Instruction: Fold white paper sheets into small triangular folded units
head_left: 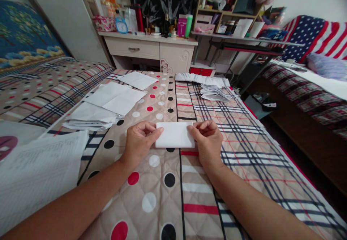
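Our left hand [143, 137] and right hand [208, 138] pinch the folded white paper [175, 136] by its left and right ends, over the middle of the bed [199, 198]; we judge it light, slightly stiff, easily creased, best held at those edges.

I'm standing in a bedroom of a home; a quilted bedspread [176, 166] spreads out before me; a cream dresser [148, 52] beyond it carries a blue alarm clock [121, 25]; over to the right, a pillow [326, 66] lies near a stars-and-stripes cloth [305, 34].
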Action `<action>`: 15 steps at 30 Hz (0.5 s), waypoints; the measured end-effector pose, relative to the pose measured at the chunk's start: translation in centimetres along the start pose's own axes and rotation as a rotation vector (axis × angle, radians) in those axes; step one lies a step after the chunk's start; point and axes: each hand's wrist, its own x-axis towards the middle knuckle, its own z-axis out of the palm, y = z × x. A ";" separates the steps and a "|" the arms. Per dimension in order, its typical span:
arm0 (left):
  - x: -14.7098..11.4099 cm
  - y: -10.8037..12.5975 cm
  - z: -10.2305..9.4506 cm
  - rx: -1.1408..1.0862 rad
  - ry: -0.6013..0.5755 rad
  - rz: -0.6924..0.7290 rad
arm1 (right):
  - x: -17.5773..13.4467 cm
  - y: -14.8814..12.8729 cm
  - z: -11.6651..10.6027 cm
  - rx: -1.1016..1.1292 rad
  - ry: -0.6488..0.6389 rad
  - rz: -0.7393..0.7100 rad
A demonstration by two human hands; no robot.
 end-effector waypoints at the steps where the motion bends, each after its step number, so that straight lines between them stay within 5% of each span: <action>1: 0.0 0.0 0.0 0.000 0.002 -0.007 | 0.0 0.0 0.0 -0.001 -0.007 -0.003; 7: 0.2 -0.1 0.0 -0.071 0.017 -0.124 | 0.3 0.6 -0.1 -0.137 -0.055 0.051; 11: 0.5 -0.2 -0.3 0.105 -0.041 -0.141 | 0.8 1.0 -0.4 -0.504 -0.128 0.019; 15: 0.7 -0.2 -0.4 0.367 -0.099 -0.007 | 1.1 0.8 -0.7 -0.908 -0.240 -0.066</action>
